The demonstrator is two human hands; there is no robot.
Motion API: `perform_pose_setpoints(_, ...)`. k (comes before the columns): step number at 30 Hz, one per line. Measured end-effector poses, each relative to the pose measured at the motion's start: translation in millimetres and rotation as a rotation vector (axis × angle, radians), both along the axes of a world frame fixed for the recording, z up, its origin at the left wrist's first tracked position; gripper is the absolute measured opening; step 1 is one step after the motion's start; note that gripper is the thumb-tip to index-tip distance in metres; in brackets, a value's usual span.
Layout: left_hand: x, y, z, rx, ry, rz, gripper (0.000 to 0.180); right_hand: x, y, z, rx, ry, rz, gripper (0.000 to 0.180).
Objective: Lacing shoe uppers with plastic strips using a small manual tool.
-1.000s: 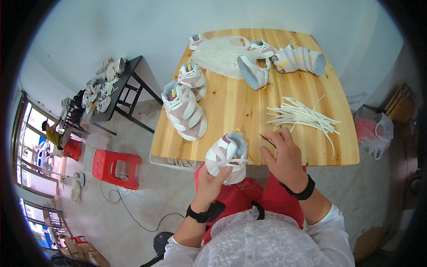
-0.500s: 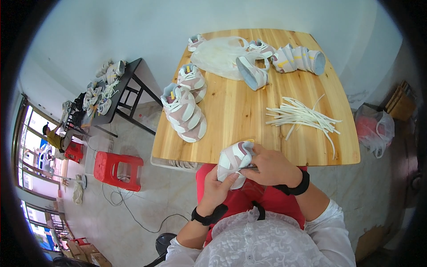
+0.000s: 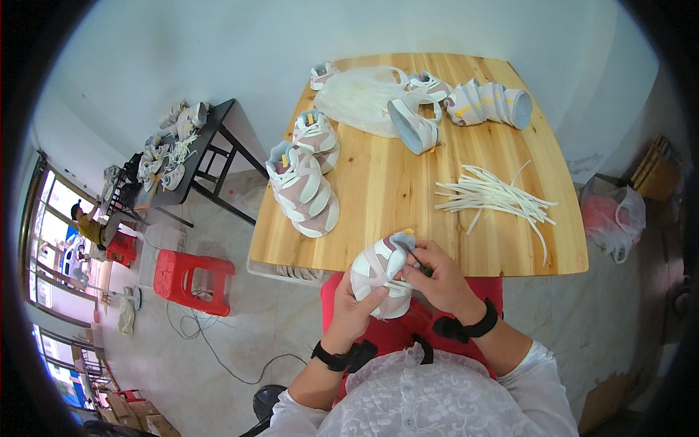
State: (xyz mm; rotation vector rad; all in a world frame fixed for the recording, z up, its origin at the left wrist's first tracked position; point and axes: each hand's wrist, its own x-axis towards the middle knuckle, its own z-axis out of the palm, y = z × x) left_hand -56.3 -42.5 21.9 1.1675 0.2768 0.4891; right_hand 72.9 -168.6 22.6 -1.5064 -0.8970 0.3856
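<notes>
A white and pale pink shoe upper [image 3: 371, 269] is held over my lap at the table's front edge, its yellow tab and grey lining turned away from me. My left hand [image 3: 352, 309] grips its left side, thumb on top. At the lacing opening, my right hand [image 3: 437, 273] is closed in a pinch on a thin dark tool [image 3: 422, 270], largely hidden by the fingers. A white lace [image 3: 399, 283] lies across the upper beside that hand. Further right on the table is a loose bundle of white laces [image 3: 499, 193].
Stacked shoe uppers [image 3: 304, 189] stand on the wooden table [image 3: 386, 207] at the left. More uppers [image 3: 488, 104] and a plastic bag [image 3: 360, 98] lie at the back. A red stool [image 3: 193, 282] and a black table [image 3: 207, 142] with shoes are left. A person [image 3: 91, 226] sits far off.
The right hand has shifted slightly right and its grip has turned, showing the dark tool and a white lace across the upper. The upper has tilted slightly in the left hand.
</notes>
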Motion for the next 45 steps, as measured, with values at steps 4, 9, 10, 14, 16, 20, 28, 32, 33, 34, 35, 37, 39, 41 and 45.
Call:
perform_pose_setpoints(4,-3,11,-1,-0.163,-0.003,-0.212,0.056,-5,-2,6,-0.114,-0.09,-0.033,0.011)
perform_pose_setpoints(9,-3,9,-9,-0.186,0.006,-0.173,0.06,-11,-1,6,-0.041,-0.104,-0.155,0.028)
perform_pose_setpoints(10,-2,7,-8,-0.152,0.0,-0.127,0.06,-12,-4,7,-0.04,-0.102,-0.153,0.028)
perform_pose_setpoints(14,-3,6,-12,-0.081,-0.004,-0.031,0.061,-12,-29,5,-0.217,0.127,-0.057,0.03)
perform_pose_setpoints(16,-2,6,-14,-0.077,0.0,-0.046,0.061,-9,-32,10,-0.193,0.212,0.02,0.029)
perform_pose_setpoints(20,-2,6,-17,-0.076,0.051,-0.195,0.06,7,-24,27,-0.095,0.655,0.067,0.019)
perform_pose_setpoints(28,-3,0,-7,-0.187,0.013,-0.272,0.052,18,-5,18,-0.147,-0.181,-0.158,0.013)
perform_pose_setpoints(32,-3,8,-13,-0.261,-0.057,-0.178,0.049,10,-3,17,-0.06,-0.378,-0.363,0.014)
perform_pose_setpoints(33,-1,8,-12,-0.262,-0.057,-0.177,0.049,8,-3,18,-0.018,-0.517,-0.407,0.014)
perform_pose_setpoints(34,0,7,-10,-0.274,-0.052,-0.131,0.048,3,-3,21,-0.019,-0.518,-0.406,0.014)
perform_pose_setpoints(35,1,7,-8,-0.287,-0.047,-0.084,0.048,-5,-4,27,-0.114,-0.509,-0.31,0.013)
perform_pose_setpoints(37,2,4,-5,-0.265,-0.038,-0.058,0.048,-11,-2,27,-0.269,-0.514,-0.189,0.013)
perform_pose_setpoints(39,2,3,-6,-0.242,-0.028,-0.028,0.048,-11,3,25,-0.378,-0.544,-0.16,0.016)
perform_pose_setpoints(41,1,3,-10,-0.128,-0.044,-0.057,0.046,-7,6,22,-0.484,-0.573,-0.127,0.019)
perform_pose_setpoints(45,-1,2,-9,-0.177,-0.04,-0.018,0.046,5,10,18,-0.468,-0.368,0.122,0.026)
